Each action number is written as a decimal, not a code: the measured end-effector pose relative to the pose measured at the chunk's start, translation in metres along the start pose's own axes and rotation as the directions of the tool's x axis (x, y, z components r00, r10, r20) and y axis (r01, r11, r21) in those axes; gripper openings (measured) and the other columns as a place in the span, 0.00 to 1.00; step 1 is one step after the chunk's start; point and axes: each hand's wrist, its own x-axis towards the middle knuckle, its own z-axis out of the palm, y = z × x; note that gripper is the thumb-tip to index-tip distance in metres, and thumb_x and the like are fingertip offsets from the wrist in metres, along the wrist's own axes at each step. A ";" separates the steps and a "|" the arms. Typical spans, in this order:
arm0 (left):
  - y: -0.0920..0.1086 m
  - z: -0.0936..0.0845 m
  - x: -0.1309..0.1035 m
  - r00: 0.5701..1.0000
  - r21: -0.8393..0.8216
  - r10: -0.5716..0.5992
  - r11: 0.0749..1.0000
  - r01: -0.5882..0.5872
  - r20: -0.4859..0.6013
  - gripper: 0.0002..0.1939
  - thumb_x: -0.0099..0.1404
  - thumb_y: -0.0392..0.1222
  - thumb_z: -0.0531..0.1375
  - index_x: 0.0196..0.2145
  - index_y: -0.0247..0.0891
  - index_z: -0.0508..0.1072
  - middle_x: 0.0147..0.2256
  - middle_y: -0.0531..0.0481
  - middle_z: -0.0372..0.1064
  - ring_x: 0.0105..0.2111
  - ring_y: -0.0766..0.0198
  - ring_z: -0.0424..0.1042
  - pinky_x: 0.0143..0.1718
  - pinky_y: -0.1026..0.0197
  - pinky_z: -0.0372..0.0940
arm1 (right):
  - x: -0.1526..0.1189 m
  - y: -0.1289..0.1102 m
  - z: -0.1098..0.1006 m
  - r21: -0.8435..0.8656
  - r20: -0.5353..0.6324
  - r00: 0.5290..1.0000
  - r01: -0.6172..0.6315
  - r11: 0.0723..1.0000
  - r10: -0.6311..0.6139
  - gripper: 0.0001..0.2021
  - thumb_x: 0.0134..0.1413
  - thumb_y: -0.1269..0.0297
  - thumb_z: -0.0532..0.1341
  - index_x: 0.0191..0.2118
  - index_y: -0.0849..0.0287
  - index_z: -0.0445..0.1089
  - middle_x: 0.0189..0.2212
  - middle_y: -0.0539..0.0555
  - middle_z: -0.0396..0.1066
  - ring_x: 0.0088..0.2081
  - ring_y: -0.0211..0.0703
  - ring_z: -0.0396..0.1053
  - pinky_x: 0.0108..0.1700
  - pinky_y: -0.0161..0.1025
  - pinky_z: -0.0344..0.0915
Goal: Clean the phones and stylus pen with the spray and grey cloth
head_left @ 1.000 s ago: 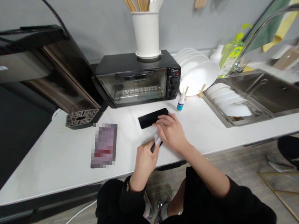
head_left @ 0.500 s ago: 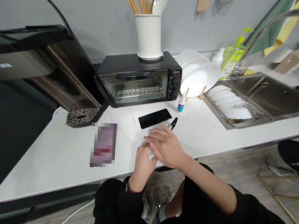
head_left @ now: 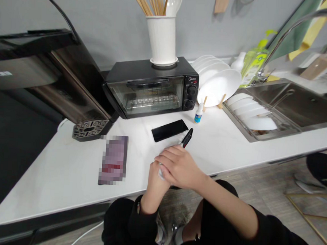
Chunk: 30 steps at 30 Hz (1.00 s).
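The white tabletop (head_left: 61,190) runs beneath everything, with a black toaster oven (head_left: 149,87) at its back. At the front edge, the right hand (head_left: 181,168) lies across the left hand (head_left: 157,182), its fingers bent over it; whether it also grips cannot be told. The left hand's fingers are covered, so its grip cannot be told either. Left of both, well apart, lies a purple item (head_left: 113,158), its surface pixelated. Beyond the hands a black slab (head_left: 169,130) lies flat. A black-ended object (head_left: 187,138) juts out past the right hand's knuckles, just beside the slab's right end; the hands hide the rest of it. A scrap of white material (head_left: 161,173) shows between the hands, mostly covered.
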 end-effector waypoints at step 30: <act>0.011 -0.009 0.004 0.999 -0.060 -0.011 0.998 0.014 0.048 0.14 0.75 0.37 0.55 0.36 0.39 0.80 0.31 0.46 0.81 0.29 0.59 0.79 0.33 0.63 0.67 | 0.009 0.035 -0.014 -0.092 -0.117 0.961 -0.261 0.961 0.250 0.19 0.73 0.67 0.49 0.43 0.60 0.79 0.41 0.60 0.81 0.51 0.55 0.73 0.66 0.61 0.54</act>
